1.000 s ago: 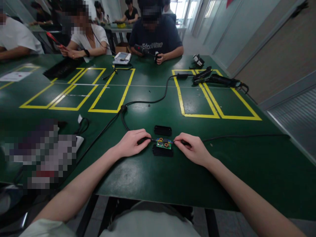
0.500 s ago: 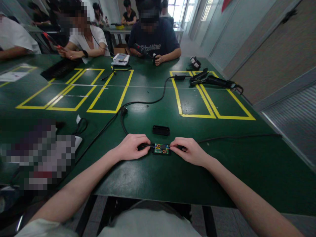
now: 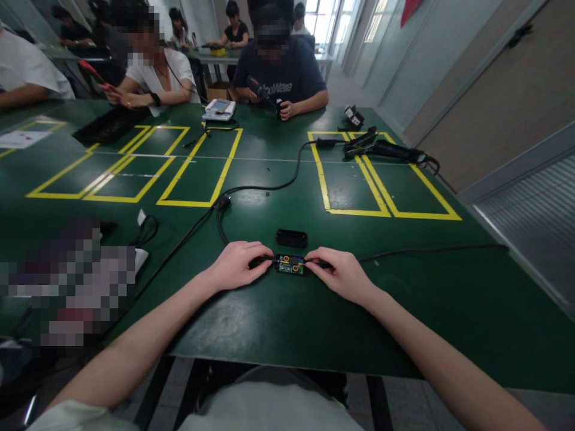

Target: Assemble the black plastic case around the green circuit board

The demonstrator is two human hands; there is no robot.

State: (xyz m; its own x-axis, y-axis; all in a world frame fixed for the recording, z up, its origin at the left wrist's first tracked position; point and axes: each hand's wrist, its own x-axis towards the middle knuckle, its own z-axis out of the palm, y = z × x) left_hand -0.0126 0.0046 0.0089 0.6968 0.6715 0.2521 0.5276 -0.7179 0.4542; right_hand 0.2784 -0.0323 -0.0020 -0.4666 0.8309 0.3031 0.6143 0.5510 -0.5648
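Note:
A small green circuit board [image 3: 291,264] with copper-coloured ring coils lies in a shallow black case on the table, between my two hands. My left hand [image 3: 238,264] is closed, thumb and fingers pinching the black cable [image 3: 259,261] at the board's left end. From the other side, my right hand [image 3: 341,272] pinches a second black cable [image 3: 320,262] where its thin wires meet the board. Just beyond the board sits a black plastic cover [image 3: 291,238], hollow side up. My fingers partly hide both cable ends.
A plug [image 3: 224,202] and a long black cord [image 3: 265,187] cross the green table [image 3: 269,323]. Farther off lie a black corded tool [image 3: 395,151] and a white device [image 3: 219,109]. A blurred pile [image 3: 85,281] is at left. Co-workers sit opposite, one holding a power tool [image 3: 258,88].
The board and both my hands have shifted slightly away from me, closer to the black cover. Both hands keep their pinch. The co-worker opposite has tilted the power tool a little.

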